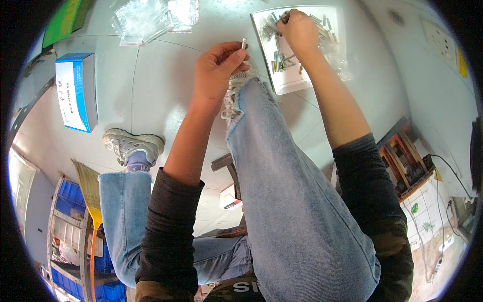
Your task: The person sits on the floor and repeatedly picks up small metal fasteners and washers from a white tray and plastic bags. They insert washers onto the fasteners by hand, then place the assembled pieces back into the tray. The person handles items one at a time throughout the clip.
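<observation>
Metal piece [244,43] sits partly hidden in the left hand [216,69].

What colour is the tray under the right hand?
The tray is white, best seen in the head view.

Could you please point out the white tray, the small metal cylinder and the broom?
White tray [288,85], head view: bare lower part.
Small metal cylinder [244,43], head view: visible upper end.
Broom [86,182], head view: bristles.

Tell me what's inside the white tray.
The white tray holds loose metal pieces, some silvery, some brass-coloured, and what looks like clear plastic. Whatever lies directly beneath the right hand is covered.
</observation>
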Available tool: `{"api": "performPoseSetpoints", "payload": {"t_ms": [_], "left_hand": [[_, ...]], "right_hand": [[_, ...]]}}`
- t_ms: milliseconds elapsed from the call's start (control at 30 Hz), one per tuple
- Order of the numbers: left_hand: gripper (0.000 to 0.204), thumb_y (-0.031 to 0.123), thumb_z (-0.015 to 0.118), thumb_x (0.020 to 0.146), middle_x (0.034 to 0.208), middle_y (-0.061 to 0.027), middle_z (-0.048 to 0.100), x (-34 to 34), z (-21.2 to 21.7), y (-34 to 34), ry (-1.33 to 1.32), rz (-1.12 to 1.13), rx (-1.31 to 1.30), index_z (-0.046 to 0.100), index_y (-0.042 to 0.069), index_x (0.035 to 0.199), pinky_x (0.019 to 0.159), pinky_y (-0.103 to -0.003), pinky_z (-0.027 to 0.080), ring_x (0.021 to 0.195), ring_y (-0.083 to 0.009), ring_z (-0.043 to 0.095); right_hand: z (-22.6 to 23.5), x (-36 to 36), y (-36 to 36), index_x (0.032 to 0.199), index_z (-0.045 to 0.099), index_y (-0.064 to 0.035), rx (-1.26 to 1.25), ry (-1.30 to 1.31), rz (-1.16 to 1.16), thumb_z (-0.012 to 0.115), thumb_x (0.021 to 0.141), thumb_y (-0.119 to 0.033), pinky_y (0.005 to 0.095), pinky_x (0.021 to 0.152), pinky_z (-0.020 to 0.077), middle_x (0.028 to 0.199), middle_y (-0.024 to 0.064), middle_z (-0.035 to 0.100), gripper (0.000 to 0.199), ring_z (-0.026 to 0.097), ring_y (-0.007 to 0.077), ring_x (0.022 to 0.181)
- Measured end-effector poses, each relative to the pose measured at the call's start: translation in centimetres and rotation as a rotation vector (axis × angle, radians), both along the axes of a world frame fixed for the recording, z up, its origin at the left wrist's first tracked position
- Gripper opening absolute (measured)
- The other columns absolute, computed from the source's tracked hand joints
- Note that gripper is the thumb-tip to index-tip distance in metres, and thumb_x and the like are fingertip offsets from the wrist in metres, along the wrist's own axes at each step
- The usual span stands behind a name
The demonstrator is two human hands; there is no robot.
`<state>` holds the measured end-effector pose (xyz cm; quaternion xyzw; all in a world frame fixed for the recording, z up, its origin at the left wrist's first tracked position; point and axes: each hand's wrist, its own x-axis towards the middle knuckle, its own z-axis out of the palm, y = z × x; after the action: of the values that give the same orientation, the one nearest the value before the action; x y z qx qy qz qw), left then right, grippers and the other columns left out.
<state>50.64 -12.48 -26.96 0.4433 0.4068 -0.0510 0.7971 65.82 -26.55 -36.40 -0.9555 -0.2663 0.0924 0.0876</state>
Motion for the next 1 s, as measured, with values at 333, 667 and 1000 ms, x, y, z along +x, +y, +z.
{"api": "performPoseSetpoints", "payload": {"t_ms": [333, 667, 1000], "left_hand": [[0.025, 0.012, 0.057, 0.082, 0.087, -0.0109, 0.059, -0.2, 0.7, 0.3, 0.019, -0.028, 0.009, 0.056, -0.005, 0.100, 0.070, -0.025, 0.050, 0.075, -0.0150, 0.058], [0.027, 0.017, 0.058, 0.082, 0.085, -0.0068, 0.060, -0.1, 0.6, -0.4, -0.053, -0.216, 0.031, 0.058, -0.003, 0.101, 0.071, -0.023, 0.046, 0.076, -0.0123, 0.058], [0.024, 0.017, 0.058, 0.082, 0.083, -0.0045, 0.061, -0.2, 0.6, 0.0, -0.114, -0.293, 0.055, 0.060, -0.001, 0.098, 0.071, -0.022, 0.045, 0.076, -0.0093, 0.056]], "right_hand": [[3.2, 0.5, -0.3, 0.076, 0.059, 0.0009, 0.173, 0.404, -0.321, 0.061, 0.070, -0.021, 0.0293, 0.056, 0.0444, 0.069, 0.0113, 0.060, 0.023, 0.058, 0.0194, 0.062], [12.7, -4.6, -2.5, 0.086, 0.058, -0.0026, 0.717, 1.020, -0.327, 0.061, 0.077, -0.015, 0.0188, 0.057, 0.0368, 0.070, -0.0018, 0.054, 0.016, 0.046, 0.0045, 0.063], [13.7, -5.1, -0.8, 0.086, 0.059, -0.0038, 0.566, 0.829, -0.204, 0.063, 0.076, -0.011, 0.0196, 0.052, 0.0318, 0.069, -0.0021, 0.049, 0.014, 0.038, 0.0054, 0.059]]}}
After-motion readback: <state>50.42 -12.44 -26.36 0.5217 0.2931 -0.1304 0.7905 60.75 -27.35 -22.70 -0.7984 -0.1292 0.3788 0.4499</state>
